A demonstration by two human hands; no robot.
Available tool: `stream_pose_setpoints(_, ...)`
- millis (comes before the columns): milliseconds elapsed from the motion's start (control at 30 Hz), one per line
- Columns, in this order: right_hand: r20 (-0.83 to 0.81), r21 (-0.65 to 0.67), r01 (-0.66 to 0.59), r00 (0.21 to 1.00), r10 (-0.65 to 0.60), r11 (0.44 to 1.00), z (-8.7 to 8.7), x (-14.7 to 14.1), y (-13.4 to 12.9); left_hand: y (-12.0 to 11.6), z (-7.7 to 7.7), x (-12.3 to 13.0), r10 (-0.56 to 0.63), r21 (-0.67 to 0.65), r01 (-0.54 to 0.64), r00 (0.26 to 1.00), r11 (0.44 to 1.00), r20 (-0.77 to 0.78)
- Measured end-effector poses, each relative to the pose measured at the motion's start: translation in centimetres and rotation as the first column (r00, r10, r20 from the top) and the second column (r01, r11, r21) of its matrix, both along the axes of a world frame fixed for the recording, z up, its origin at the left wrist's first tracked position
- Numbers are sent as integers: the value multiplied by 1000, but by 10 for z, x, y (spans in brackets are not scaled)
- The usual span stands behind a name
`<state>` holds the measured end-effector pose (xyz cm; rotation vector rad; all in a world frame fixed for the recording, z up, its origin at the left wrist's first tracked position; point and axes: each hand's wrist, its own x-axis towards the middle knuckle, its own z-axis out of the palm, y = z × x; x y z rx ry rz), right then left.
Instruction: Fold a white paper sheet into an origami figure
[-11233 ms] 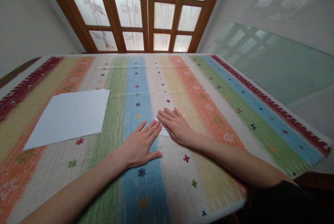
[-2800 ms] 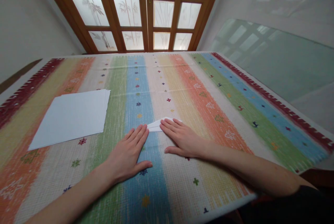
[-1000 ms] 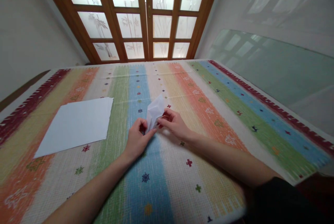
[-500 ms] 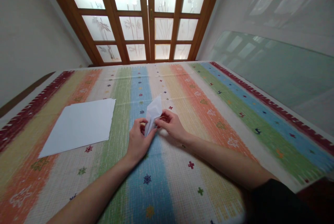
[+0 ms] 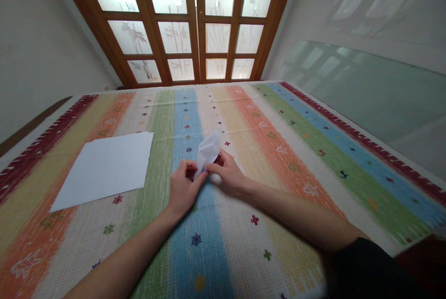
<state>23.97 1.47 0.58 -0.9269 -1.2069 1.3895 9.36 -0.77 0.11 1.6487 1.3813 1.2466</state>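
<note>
A small piece of folded white paper (image 5: 208, 148) is held between my two hands, above the blue and cream stripes of the cloth. Its pointed upper end leans away from me and to the right. My left hand (image 5: 184, 184) pinches the lower left part, thumb in front and fingers curled behind. On the other side, my right hand (image 5: 226, 171) grips the lower right edge between thumb and fingers. The fingertips and the paper's bottom end are partly hidden.
A stack of white paper sheets (image 5: 104, 169) lies on the left of the striped tablecloth (image 5: 197, 262). Behind the table stand wooden doors (image 5: 198, 69) with frosted panes. A pale glass panel (image 5: 365, 90) rests along the right wall.
The folded paper has tilted further to the right, its tip shifting that way. My right hand's fingers have moved slightly along its edge; both hands still hold it.
</note>
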Motion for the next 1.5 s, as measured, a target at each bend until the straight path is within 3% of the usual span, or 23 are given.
stream_pose_setpoints(167,-18,11,-20,1000,20,1000,-3,7,6,3,-1,-1,-31,-117,54,981,992,191)
stream_pose_setpoints(300,-77,-52,-85,994,81,995,-8,10,8,7,-3,-3,-43,-186,102,954,977,297)
stream_pose_setpoints(533,-122,-141,-139,985,122,980,-2,13,7,10,-9,-4,3,-227,124,873,966,488)
stream_pose_setpoints(733,-85,-188,-149,987,135,971,-3,16,7,8,3,-4,-70,-189,248,761,950,645)
stream_pose_setpoints(833,-88,-195,-154,986,139,969,-4,17,6,9,7,-4,-16,-225,233,729,946,684)
stream_pose_setpoints(933,-78,-183,-123,991,110,975,-5,17,7,12,6,-5,62,-275,168,743,947,666)
stream_pose_setpoints(1100,-67,-181,-36,997,25,983,-7,20,10,21,-4,-10,122,-276,28,850,961,512)
stream_pose_setpoints(1200,-4,-192,-40,999,41,981,-8,23,10,24,-6,-14,119,-276,-10,917,961,381)
stream_pose_setpoints(1300,213,-169,-31,975,67,985,-8,26,10,21,-3,-18,22,-213,-13,999,977,38)
stream_pose_setpoints(1333,328,-121,-24,943,62,992,-8,27,10,20,-2,-20,-16,-154,-3,992,988,-125)
stream_pose_setpoints(1400,573,27,-32,819,10,999,-6,31,10,19,-1,-23,-36,8,43,907,999,-420)
stream_pose_setpoints(1500,793,243,-138,599,-114,960,-4,37,9,21,-4,-30,-46,214,227,781,950,-623)
